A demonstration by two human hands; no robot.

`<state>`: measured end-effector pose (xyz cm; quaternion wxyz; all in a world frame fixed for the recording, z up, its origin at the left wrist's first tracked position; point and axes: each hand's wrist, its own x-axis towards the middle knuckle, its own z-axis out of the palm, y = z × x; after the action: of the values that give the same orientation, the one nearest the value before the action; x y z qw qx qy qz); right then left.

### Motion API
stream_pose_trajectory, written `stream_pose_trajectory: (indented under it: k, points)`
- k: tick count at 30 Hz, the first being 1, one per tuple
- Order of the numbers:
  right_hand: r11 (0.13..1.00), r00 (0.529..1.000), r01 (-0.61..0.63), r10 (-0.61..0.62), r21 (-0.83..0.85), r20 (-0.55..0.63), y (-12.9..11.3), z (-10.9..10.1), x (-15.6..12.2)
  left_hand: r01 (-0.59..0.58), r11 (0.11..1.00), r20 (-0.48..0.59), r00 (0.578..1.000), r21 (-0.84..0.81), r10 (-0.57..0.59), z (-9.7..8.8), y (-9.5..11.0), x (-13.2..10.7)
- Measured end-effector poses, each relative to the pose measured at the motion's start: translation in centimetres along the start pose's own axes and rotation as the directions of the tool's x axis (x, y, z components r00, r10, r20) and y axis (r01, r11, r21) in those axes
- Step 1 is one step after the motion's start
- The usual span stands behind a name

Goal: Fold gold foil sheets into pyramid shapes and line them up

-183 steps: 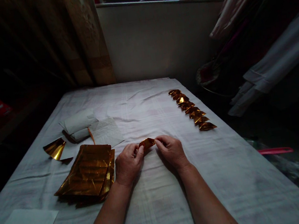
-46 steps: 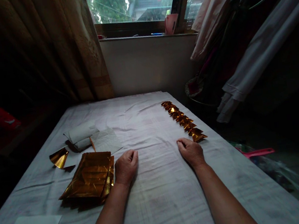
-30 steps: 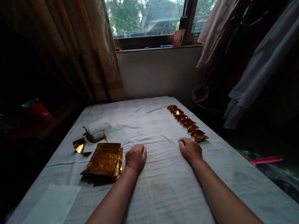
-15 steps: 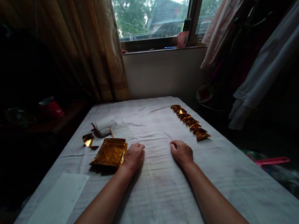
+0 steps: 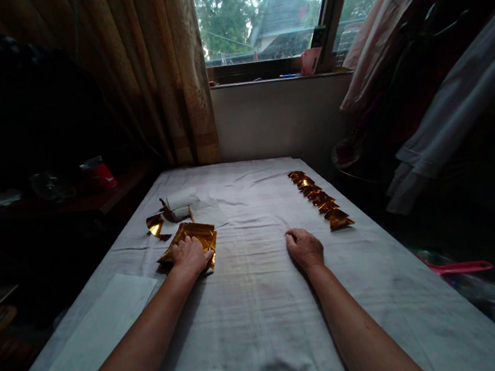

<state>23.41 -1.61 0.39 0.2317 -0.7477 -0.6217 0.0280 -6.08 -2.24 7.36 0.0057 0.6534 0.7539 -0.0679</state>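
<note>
My left hand (image 5: 189, 255) lies over a stack of shiny gold foil paper (image 5: 202, 229), its fingers spread on the top sheet and the thumb near the stack's right edge. Part of the stack is hidden beneath it. To the right, my right hand (image 5: 305, 248) rests on the white cloth with its fingers curled closed; nothing shows in it. Beyond that hand, a row of small folded gold foil pieces (image 5: 317, 196) runs along the table's right side, apart from it.
Behind the stack lie curled gold foil scraps (image 5: 155, 227) and white paper pieces (image 5: 180, 199). A white sheet (image 5: 104, 326) lies at the front left of the cloth-covered table (image 5: 266, 329). A pink handle (image 5: 465, 267) is beyond the right edge; clothes (image 5: 443, 117) hang nearby.
My left hand has moved left from beside the gold stack onto its top, and its fingers have spread. My right hand stays in place. The whole view has shifted slightly.
</note>
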Motion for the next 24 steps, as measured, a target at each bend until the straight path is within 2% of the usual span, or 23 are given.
stream_pose_trajectory:
  k: [5, 10, 13, 18, 22, 24]
  points:
    - [1.000, 1.000, 0.015, -0.015, 0.011, -0.004, 0.2, 0.1, -0.1, -0.020, 1.000, 0.076, 0.997, -0.007, 0.021, -0.5, -0.1, 0.4]
    - [0.999, 0.999, 0.029, -0.029, 0.026, -0.014, 0.3, 0.2, -0.2, -0.048, 0.998, 0.148, 0.988, -0.039, 0.053, -1.2, -1.2, 1.3]
    - [0.999, 0.999, 0.033, -0.033, 0.033, -0.021, 0.4, 0.2, -0.2, -0.076, 0.995, 0.155, 0.984, -0.063, 0.085, -1.7, -1.9, 1.6]
    - [0.998, 0.999, 0.044, -0.042, 0.043, -0.034, 0.4, 0.3, -0.2, -0.112, 0.989, 0.108, 0.987, -0.098, 0.123, -2.8, -2.2, 1.3]
    - [0.998, 0.998, 0.044, -0.042, 0.046, -0.040, 0.4, 0.3, -0.3, -0.104, 0.987, 0.020, 0.994, -0.123, 0.107, -4.0, -1.1, 0.4]
    - [0.998, 0.998, 0.048, -0.047, 0.048, -0.037, 0.4, 0.3, -0.3, -0.138, 0.976, -0.028, 0.990, -0.169, 0.135, -4.7, -0.3, -0.2]
